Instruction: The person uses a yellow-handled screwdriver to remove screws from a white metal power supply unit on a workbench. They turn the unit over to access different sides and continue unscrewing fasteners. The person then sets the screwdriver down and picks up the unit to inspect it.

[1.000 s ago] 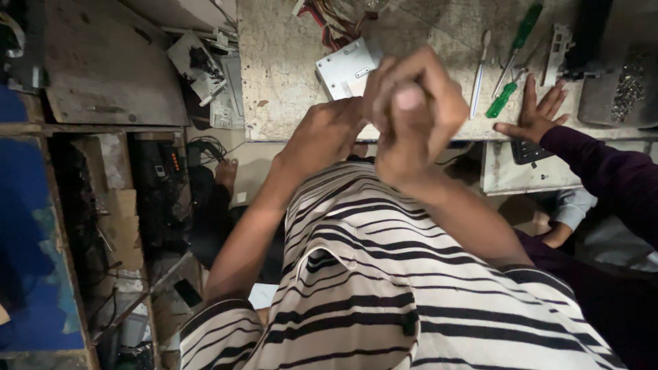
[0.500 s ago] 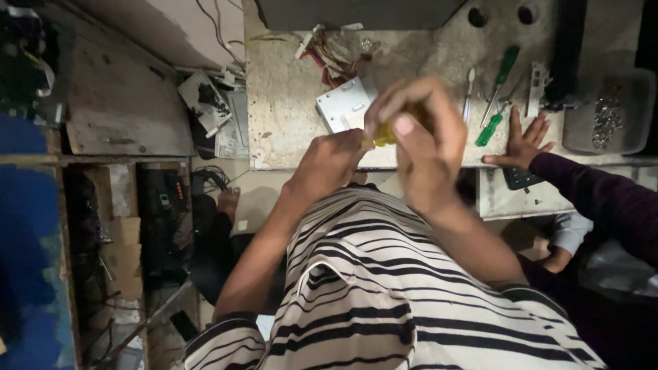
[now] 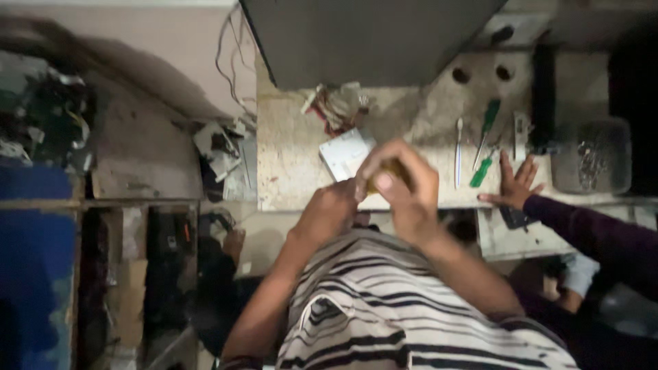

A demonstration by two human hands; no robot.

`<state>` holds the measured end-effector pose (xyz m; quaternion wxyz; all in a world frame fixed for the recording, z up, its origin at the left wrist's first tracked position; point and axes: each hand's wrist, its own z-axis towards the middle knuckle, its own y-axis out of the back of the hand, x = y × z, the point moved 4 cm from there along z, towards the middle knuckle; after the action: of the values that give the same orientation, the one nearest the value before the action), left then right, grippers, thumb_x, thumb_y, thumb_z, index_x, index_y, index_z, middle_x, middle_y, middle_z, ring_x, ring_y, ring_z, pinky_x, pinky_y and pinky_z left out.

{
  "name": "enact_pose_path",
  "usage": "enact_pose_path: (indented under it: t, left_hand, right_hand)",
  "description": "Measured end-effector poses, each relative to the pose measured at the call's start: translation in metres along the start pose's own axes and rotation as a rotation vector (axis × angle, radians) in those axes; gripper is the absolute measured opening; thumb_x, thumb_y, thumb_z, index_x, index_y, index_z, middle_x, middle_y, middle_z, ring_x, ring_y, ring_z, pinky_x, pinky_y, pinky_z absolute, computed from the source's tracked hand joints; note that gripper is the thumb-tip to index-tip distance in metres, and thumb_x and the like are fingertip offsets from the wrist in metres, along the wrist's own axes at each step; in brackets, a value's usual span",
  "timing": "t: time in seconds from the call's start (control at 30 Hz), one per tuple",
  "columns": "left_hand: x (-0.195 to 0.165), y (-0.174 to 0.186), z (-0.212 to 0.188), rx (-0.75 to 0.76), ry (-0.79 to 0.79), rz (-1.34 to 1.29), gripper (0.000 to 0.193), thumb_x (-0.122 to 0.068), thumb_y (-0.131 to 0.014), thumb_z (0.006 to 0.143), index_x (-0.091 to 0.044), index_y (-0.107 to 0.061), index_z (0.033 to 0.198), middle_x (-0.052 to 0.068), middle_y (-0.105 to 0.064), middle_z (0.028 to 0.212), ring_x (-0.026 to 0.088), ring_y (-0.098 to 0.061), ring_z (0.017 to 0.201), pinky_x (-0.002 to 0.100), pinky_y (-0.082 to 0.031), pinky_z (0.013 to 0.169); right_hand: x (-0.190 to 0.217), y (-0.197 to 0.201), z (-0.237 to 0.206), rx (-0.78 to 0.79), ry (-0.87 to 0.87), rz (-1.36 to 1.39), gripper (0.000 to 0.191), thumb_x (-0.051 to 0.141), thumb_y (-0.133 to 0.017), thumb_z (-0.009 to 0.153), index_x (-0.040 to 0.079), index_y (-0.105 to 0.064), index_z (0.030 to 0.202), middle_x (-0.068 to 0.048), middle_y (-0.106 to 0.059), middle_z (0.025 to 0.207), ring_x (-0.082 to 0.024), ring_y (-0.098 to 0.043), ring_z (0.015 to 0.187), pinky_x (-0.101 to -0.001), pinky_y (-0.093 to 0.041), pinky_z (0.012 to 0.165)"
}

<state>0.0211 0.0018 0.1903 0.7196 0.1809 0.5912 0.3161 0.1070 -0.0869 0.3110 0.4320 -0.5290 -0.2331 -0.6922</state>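
Since the frame 0.5 s ago the view has tipped up, so more of the worn benchtop (image 3: 295, 171) and a grey panel (image 3: 370, 38) above it show, and both hands sit lower in the picture. The right hand (image 3: 404, 188) is curled tight around a small yellow object (image 3: 385, 171), mostly hidden by its fingers. The left hand (image 3: 329, 212) presses against it; whether it grips anything cannot be told. Behind them lies a white plate (image 3: 345, 152). To the right: 2 green screwdrivers (image 3: 488, 123), and another person's hand (image 3: 514, 186) flat on the bench edge.
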Motion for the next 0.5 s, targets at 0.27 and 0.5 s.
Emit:
enact_pose_path:
  t: [0.27, 0.5]
  left_hand:
    - [-0.006, 0.0, -0.006, -0.036, -0.083, -0.044, 0.021, -0.005, -0.07, 0.078, -0.007, -0.068, 0.099, 0.016, -0.071, 0.097, 0.036, -0.071, 0.09, 0.043, -0.057, 0.079]
    - [-0.002, 0.012, -0.002, 0.13, 0.253, -0.107, 0.025, -0.003, -0.063, 0.077, 0.003, -0.067, 0.101, 0.024, -0.07, 0.09, 0.041, -0.069, 0.081, 0.047, -0.055, 0.071]
  right_hand:
    - [-0.028, 0.002, -0.004, 0.256, 0.075, 0.319, 0.047, 0.036, -0.055, 0.108, 0.002, -0.052, 0.077, -0.004, -0.048, 0.06, -0.015, -0.041, 0.05, -0.0322, -0.034, 0.05]
    - [-0.018, 0.003, 0.01, 0.391, -0.052, 0.176, 0.047, 0.041, -0.053, 0.108, 0.002, -0.054, 0.081, -0.005, -0.054, 0.07, -0.014, -0.049, 0.057, -0.0304, -0.038, 0.059]
